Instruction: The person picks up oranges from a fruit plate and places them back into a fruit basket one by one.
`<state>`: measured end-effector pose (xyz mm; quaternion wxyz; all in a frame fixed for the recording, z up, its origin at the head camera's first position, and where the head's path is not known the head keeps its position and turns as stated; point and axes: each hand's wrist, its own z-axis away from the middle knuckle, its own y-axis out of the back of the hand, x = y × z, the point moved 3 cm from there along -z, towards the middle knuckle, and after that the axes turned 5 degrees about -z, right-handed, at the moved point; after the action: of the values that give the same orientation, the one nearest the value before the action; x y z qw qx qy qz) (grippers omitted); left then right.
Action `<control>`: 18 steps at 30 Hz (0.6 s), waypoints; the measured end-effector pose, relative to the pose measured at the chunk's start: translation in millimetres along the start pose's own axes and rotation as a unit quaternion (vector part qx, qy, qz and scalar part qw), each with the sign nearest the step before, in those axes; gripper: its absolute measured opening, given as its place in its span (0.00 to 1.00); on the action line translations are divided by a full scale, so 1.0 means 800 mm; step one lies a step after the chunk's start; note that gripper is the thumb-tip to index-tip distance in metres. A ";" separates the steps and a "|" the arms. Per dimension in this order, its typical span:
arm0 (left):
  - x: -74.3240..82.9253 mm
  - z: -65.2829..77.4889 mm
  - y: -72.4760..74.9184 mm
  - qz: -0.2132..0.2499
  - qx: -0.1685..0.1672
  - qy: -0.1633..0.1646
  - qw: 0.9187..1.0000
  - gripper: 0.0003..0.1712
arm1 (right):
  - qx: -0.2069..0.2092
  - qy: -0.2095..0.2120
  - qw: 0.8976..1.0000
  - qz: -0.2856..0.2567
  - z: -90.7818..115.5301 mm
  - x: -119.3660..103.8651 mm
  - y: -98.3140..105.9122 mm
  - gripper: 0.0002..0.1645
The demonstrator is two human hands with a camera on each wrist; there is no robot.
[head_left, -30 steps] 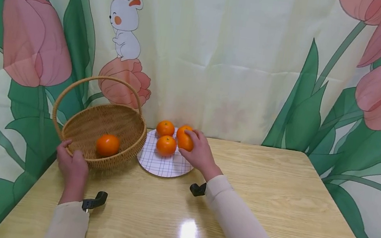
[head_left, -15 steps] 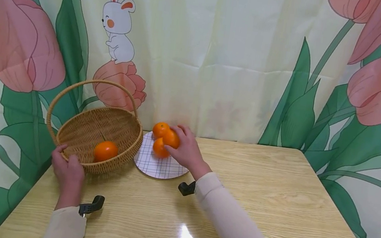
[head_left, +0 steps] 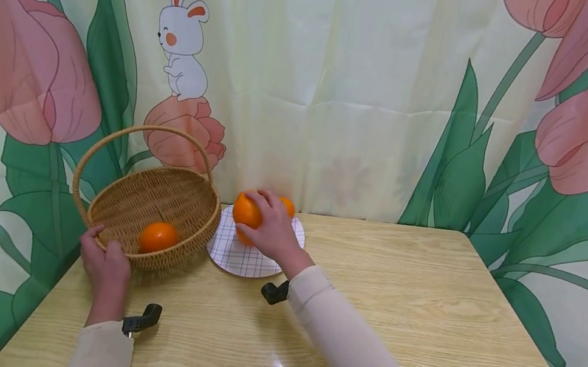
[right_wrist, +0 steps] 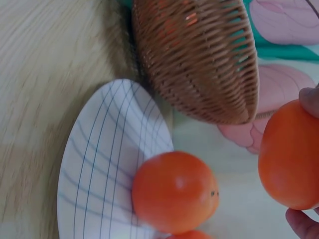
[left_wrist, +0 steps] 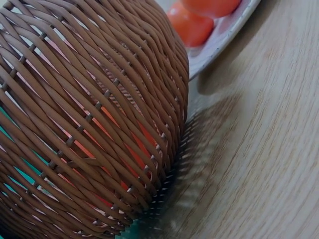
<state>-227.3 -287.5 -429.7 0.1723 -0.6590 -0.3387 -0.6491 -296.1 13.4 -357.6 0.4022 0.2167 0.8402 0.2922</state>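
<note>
My left hand (head_left: 106, 267) grips the near-left rim of a wicker basket (head_left: 157, 197), which is tilted with its opening toward me. One orange persimmon (head_left: 159, 238) lies inside it. My right hand (head_left: 273, 230) holds another persimmon (head_left: 248, 210) between thumb and fingers, above a white plate with a blue grid (head_left: 222, 248). Below the held fruit, a persimmon (right_wrist: 174, 191) sits on the plate, partly hidden in the head view. Behind my fingers shows one more persimmon (head_left: 287, 207). The left wrist view shows the basket's woven outside (left_wrist: 99, 109), not the hand.
The basket's arched handle (head_left: 149, 129) rises above its opening. Plate and basket stand close together at the back left of the wooden table (head_left: 412, 296). A curtain (head_left: 371, 95) printed with tulips and a rabbit hangs right behind the table's back edge.
My right hand has moved left with the held persimmon, from the plate's right side to over the other fruit. The left hand keeps its grip on the basket. The fruit in the basket shifted slightly.
</note>
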 end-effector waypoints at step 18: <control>-0.002 -0.006 -0.001 -0.006 0.001 -0.019 1.000 0.28 | -0.013 0.039 0.999 -0.016 -0.016 -0.052 -0.031 0.38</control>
<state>-231.7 -290.5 -430.9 0.1627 -0.6690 -0.3466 -0.6371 -285.2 -33.4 -344.9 0.3769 0.1866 0.8546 0.3047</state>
